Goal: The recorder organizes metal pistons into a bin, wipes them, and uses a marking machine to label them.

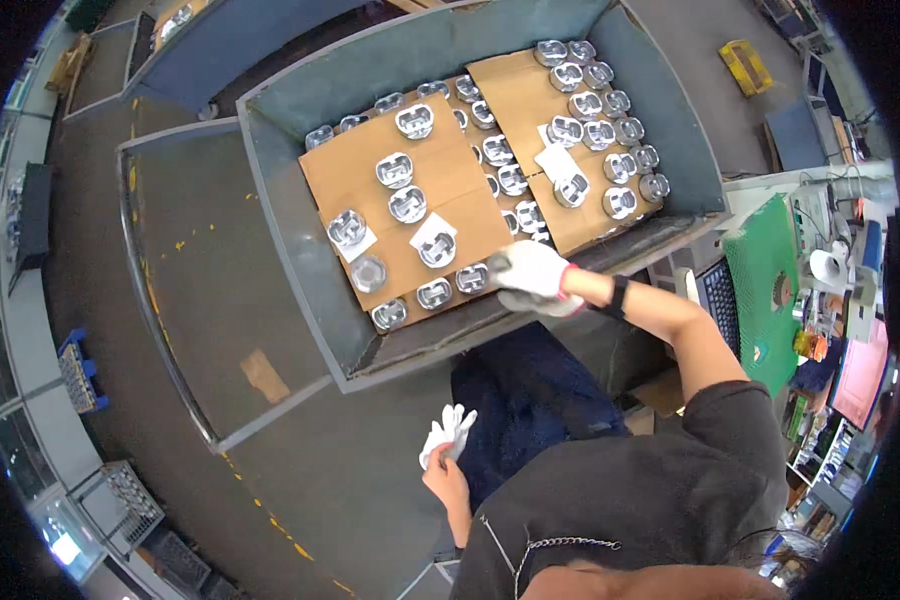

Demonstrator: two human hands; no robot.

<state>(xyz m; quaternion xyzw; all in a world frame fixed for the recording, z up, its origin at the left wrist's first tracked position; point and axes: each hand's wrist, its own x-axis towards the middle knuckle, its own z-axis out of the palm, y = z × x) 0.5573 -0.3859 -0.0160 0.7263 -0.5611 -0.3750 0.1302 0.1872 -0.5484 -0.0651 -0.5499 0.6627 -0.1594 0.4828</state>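
A large grey metal bin [278,200] holds several silver pistons, such as the piston [407,204], standing on brown cardboard sheets [365,150] with more pistons showing in the gap between the sheets. My right hand [532,274], in a white work glove with a red cuff, is at the bin's near side by the front row of pistons. Its fingertips are blurred, and whether they touch a piston I cannot tell. Down by my dark trousers, my bare left hand [447,484] pinches a white glove [449,434] whose fingers point up.
Small white paper pieces [556,160] lie under some pistons. To the right, a bench with a green mat [766,290] carries a black keyboard [718,300]. A railed metal frame [130,270] stands left of the bin, with a cardboard scrap [265,376] on the floor inside it.
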